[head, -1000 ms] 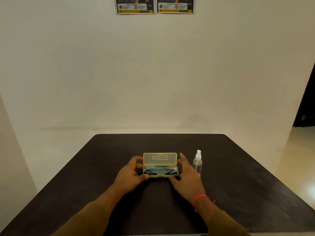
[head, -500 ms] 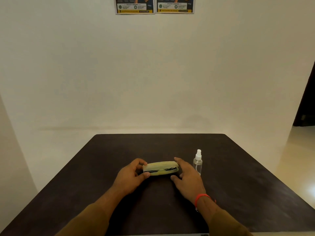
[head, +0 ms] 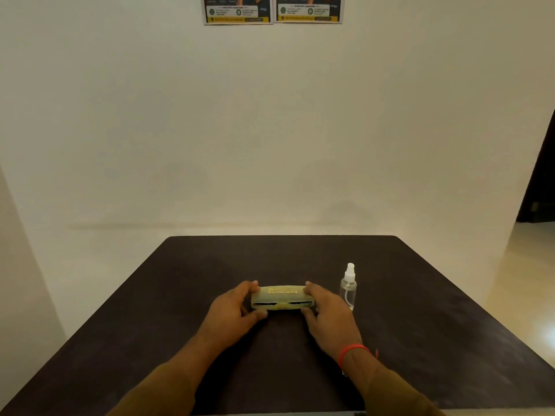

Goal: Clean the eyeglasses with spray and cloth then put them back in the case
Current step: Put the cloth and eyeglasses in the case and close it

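The eyeglasses are showing only as dark slivers through the yellow case (head: pixel 282 298), which is lying crosswise on the dark bench (head: pixel 420 310) before a plain wall. The left hand (head: pixel 232 310) and right hand (head: pixel 329 313) are gripping its two ends. A spray bottle (head: pixel 348 288) is standing just beyond the right hand.

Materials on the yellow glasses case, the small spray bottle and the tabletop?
Yellow translucent glasses case: likely hard plastic, since dark shapes show through its front. Small clear spray bottle: see-through body with a white nozzle, plastic or glass, unclear which. Dark brown tabletop: matte, faintly mottled, perhaps laminate or wood.
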